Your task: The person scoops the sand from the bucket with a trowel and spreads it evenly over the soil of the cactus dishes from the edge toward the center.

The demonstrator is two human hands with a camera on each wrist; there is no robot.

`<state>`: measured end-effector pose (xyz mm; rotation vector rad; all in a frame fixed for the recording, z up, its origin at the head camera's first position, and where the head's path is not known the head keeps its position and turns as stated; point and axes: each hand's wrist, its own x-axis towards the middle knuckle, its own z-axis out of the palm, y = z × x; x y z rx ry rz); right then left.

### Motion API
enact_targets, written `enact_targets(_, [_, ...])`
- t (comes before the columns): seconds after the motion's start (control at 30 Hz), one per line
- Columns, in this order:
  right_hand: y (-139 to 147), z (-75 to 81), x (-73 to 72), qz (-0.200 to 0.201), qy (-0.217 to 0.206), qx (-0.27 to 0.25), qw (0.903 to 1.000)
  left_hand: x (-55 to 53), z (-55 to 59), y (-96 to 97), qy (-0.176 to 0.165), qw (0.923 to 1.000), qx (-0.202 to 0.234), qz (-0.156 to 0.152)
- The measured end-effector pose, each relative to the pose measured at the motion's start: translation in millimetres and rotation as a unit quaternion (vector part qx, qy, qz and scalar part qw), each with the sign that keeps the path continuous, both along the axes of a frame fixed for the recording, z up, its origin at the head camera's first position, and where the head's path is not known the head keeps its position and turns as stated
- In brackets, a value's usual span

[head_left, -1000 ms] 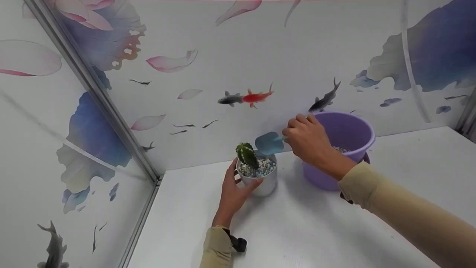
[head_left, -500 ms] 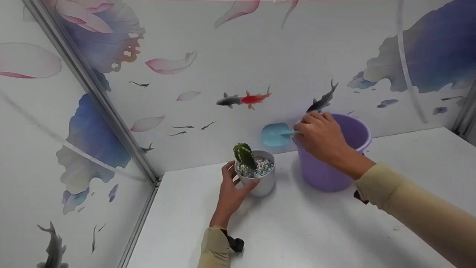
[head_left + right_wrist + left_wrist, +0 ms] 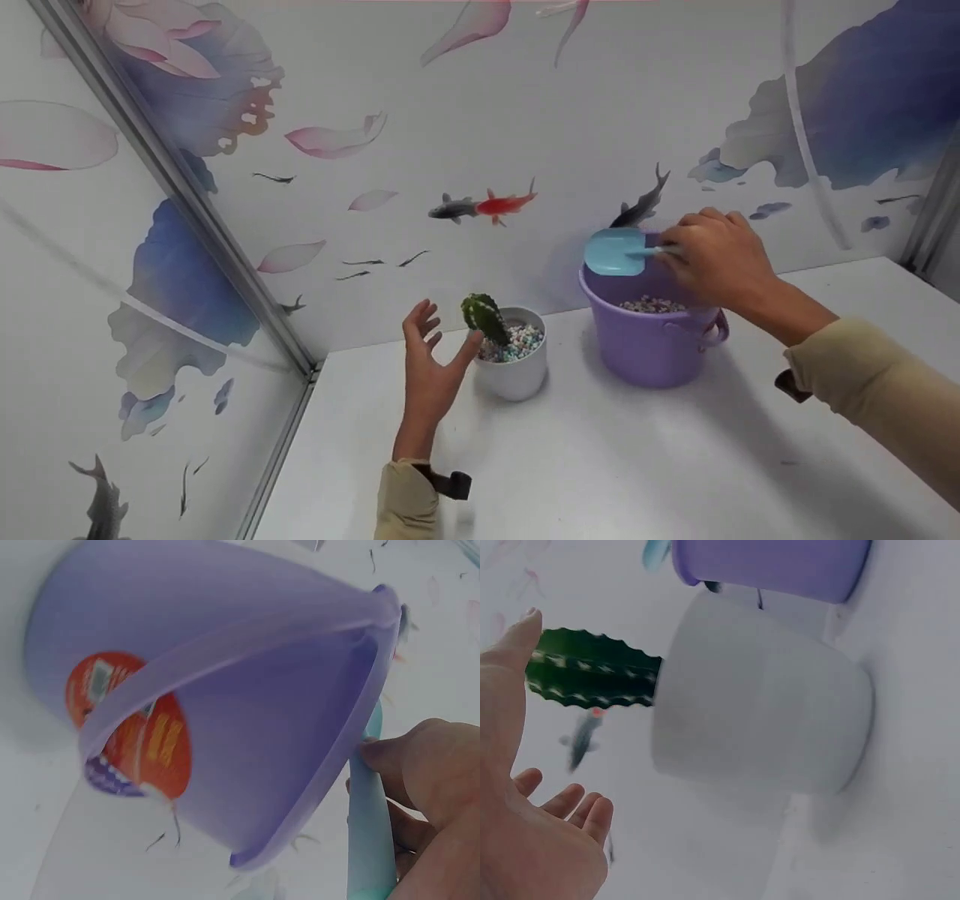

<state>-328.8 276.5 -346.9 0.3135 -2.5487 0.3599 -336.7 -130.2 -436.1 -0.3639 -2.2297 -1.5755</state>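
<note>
My right hand (image 3: 720, 255) grips the handle of a light blue scoop (image 3: 615, 252), held above the rim of a purple bucket (image 3: 649, 349). Pale gravel (image 3: 651, 304) lies inside the bucket. In the right wrist view, fingers and thumb wrap the scoop's handle (image 3: 370, 832). My left hand (image 3: 435, 375) is spread beside a white pot (image 3: 517, 379), apart from it, with the thumb close to the cactus (image 3: 486, 318). The green cactus leans left in the pot, among multicoloured pebbles (image 3: 521, 343). In the left wrist view nothing lies in the left palm (image 3: 540, 840).
A white table (image 3: 600, 457) bears the pot and bucket. Behind it stands a white wall (image 3: 585, 105) painted with fish and petals; a metal-edged panel (image 3: 172, 195) closes the left side. The bucket has a hanging handle (image 3: 225, 652) and a red label (image 3: 161, 742).
My left hand has let go of the pot and moved left. My right hand has carried the scoop from near the pot rightward to over the bucket.
</note>
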Motion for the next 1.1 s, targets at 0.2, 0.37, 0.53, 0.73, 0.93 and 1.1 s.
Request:
enact_targets(0.2, [17, -7.5, 4.0, -0.010, -0.029, 0.039, 0.9988, 20.7, 29.6, 14.8, 0.098, 0.9951, -0.001, 0.014])
enact_targets(0.37, [17, -11.2, 3.3, -0.020, -0.039, 0.059, 0.9973, 40.6, 37.0, 51.3, 0.156, 0.9864, -0.017, -0.048])
enact_targets(0.53, [10, -8.7, -4.6, -0.039, -0.066, 0.075, 0.9942, 45.1, 26.8, 90.6, 0.152, 0.9793, -0.067, -0.115])
enact_targets(0.73, [6, -8.2, -15.5, -0.045, -0.085, 0.087, 0.9915, 37.7, 7.0, 127.2, 0.097, 0.9792, -0.095, -0.150])
enact_targets(0.93, [3, -12.2, -19.7, -0.053, -0.045, 0.144, 0.9871, 25.4, -3.3, 157.4, 0.060, 0.9857, -0.091, -0.129])
enact_targets(1.1, [-1, -12.9, -22.1, -0.074, -0.010, 0.233, 0.9696, 15.2, -8.3, 175.3, 0.050, 0.9885, -0.084, -0.115])
